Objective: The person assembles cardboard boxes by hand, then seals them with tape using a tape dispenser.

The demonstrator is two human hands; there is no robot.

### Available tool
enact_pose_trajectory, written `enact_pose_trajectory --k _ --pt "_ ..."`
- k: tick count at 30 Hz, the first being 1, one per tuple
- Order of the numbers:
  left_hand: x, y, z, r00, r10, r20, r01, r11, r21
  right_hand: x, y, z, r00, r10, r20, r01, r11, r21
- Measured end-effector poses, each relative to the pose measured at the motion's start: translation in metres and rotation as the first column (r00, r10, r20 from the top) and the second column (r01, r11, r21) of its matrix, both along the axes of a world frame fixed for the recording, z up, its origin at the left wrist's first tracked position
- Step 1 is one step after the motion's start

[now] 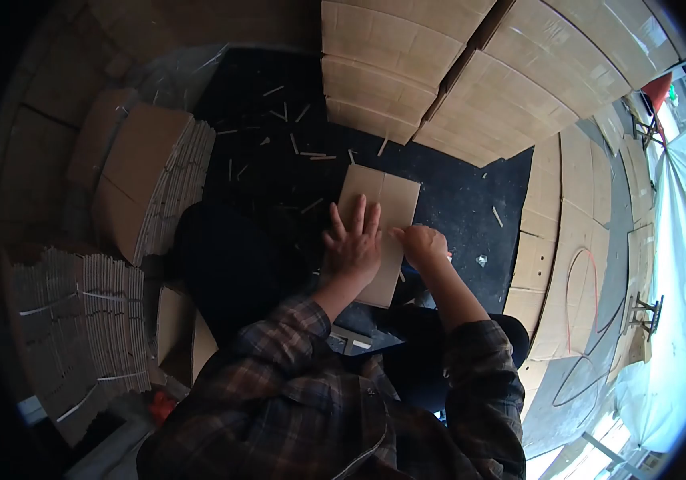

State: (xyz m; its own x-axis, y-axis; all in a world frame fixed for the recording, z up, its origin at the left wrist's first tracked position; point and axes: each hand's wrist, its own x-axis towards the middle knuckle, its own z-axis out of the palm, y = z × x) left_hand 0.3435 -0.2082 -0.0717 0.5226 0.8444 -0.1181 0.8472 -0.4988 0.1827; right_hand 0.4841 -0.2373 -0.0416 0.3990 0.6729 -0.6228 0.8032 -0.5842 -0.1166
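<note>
A flat cardboard sheet point(383, 200) lies on the dark floor in front of me. My left hand point(352, 244) rests flat on it, fingers spread, pressing it down. My right hand point(423, 242) is curled at the sheet's right edge, fingers pinched on that edge or on something small that I cannot make out. Both sleeves are plaid.
Stacks of flattened cardboard boxes point(151, 180) stand at the left, with bundled ones point(79, 320) nearer me. Larger stacks point(471, 72) lie beyond the sheet. Short strips litter the dark floor point(279, 128). Cardboard sheets point(575, 232) and red and black cables point(591, 320) lie to the right.
</note>
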Motion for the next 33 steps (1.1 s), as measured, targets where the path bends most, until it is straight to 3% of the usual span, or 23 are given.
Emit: enact_pose_trajectory --k 2,5,9,15,23,27,31,33 --pt "0.004 -0.005 0.010 0.999 0.028 -0.039 -0.034 0.986 -0.160 0.003 -0.005 -0.006 0.999 0.029 0.015 -0.030 0.997 0.068" --pt "0.011 -0.009 0.035 0.992 -0.018 -0.128 -0.021 0.956 -0.291 0.005 0.001 -0.009 0.998 0.058 0.039 -0.058 0.998 -0.006" --pt "0.011 -0.013 0.029 0.996 0.007 -0.092 -0.034 0.954 -0.298 0.006 0.004 -0.003 0.987 0.136 0.081 -0.132 0.989 -0.061" --pt "0.010 -0.011 0.032 0.997 0.008 -0.075 -0.028 0.962 -0.271 0.008 -0.004 0.000 0.999 0.027 -0.024 -0.026 0.999 0.042" --pt "-0.012 0.013 0.032 0.979 -0.187 -0.085 0.165 0.963 -0.215 -0.020 -0.013 -0.006 0.991 -0.104 -0.084 0.116 0.983 0.143" --pt "-0.009 0.007 0.029 0.979 -0.177 -0.102 0.150 0.962 -0.227 -0.011 -0.014 0.008 0.996 -0.073 -0.047 0.077 0.994 0.075" --pt "-0.010 0.007 0.029 0.981 -0.195 0.000 0.191 0.962 -0.197 0.043 -0.027 0.019 0.999 0.000 0.047 0.002 0.999 -0.036" --pt "-0.005 0.000 0.032 0.970 -0.244 0.015 0.242 0.951 -0.193 0.079 -0.044 0.031 0.979 -0.084 0.187 0.066 0.993 0.098"
